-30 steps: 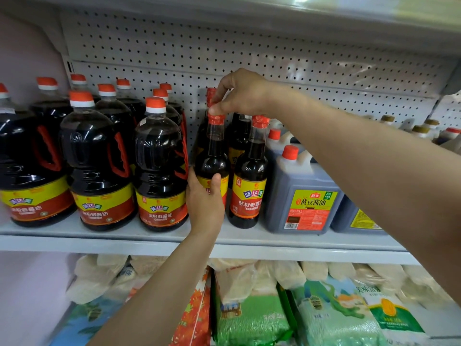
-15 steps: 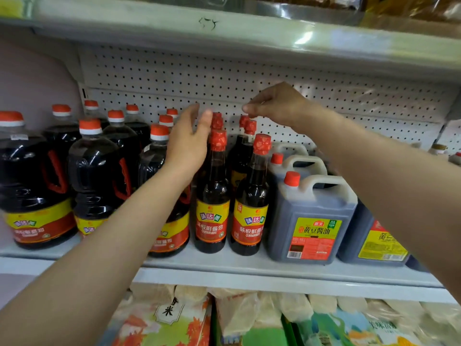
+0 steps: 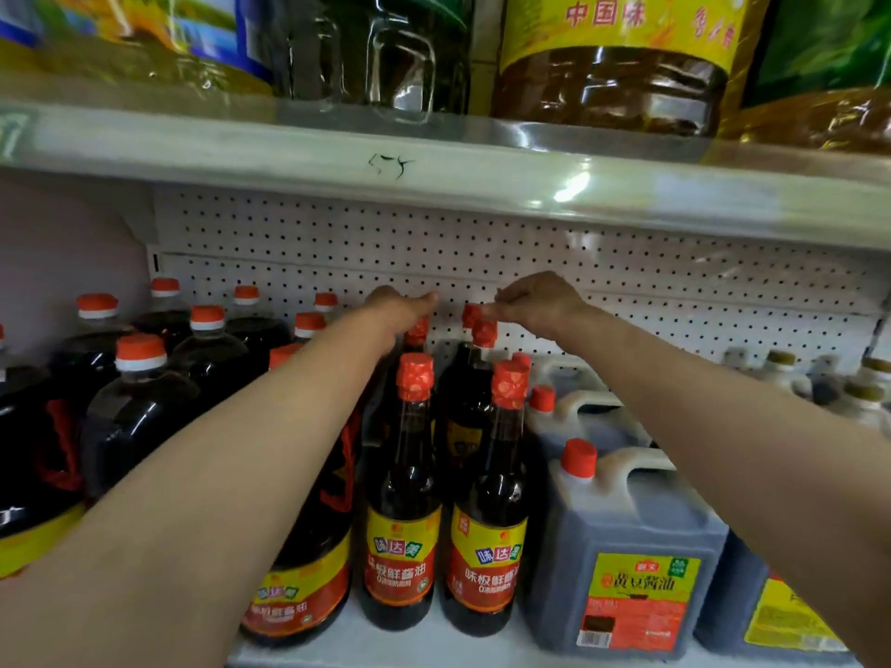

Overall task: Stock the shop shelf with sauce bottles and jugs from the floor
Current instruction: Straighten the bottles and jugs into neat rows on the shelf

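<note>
My right hand (image 3: 540, 306) had reached to the back of the shelf (image 3: 385, 638), its fingers (image 3: 496, 311) pinching the red cap of a rear bottle (image 3: 470, 359) that stood upright just in front of the pegboard (image 3: 627, 272) — directly below my fingertips, long axis vertical. My left hand (image 3: 402, 306) lay just beside it to the left, over the cap of another rear bottle (image 3: 417, 332); whether those fingers held the cap or only rested on it I could not tell, since my own wrist hid them. The two front bottles (image 3: 402, 499) stood free, touching neither hand, between the round jugs (image 3: 140, 407) on the left and the square jug (image 3: 622, 547) on the right. The right hand was the nearer one for any straightening of that back row. Half a second before, my left hand had been raised open nearer the front bottles and my right hand held nothing — both had since gone deeper.
</note>
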The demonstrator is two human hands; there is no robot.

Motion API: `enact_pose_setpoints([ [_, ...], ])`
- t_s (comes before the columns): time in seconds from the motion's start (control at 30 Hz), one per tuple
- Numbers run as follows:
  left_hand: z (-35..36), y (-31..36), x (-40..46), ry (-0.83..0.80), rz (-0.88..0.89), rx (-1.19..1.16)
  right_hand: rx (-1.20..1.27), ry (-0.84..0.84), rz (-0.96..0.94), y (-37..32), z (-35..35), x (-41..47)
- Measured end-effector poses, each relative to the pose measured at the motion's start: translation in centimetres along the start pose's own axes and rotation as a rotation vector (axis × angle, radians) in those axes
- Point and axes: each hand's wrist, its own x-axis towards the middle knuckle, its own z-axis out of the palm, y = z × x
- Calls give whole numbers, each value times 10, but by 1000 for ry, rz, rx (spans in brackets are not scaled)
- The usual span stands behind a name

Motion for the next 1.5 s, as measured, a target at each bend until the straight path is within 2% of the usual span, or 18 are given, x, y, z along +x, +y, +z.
enact_pose_setpoints([
  [0.27,15,-16,29,-63,-53,-18,-12,-78,58,22,20,27],
  [0.57,11,-18,33,75,19,218,-48,-47,59,25,29,29],
  [0.93,6,-22,30,89,-8,62,31,0,82,18,26,11],
  [1.5,-1,-15,18,71,-9,163,-7,-41,89,8,18,-8],
])
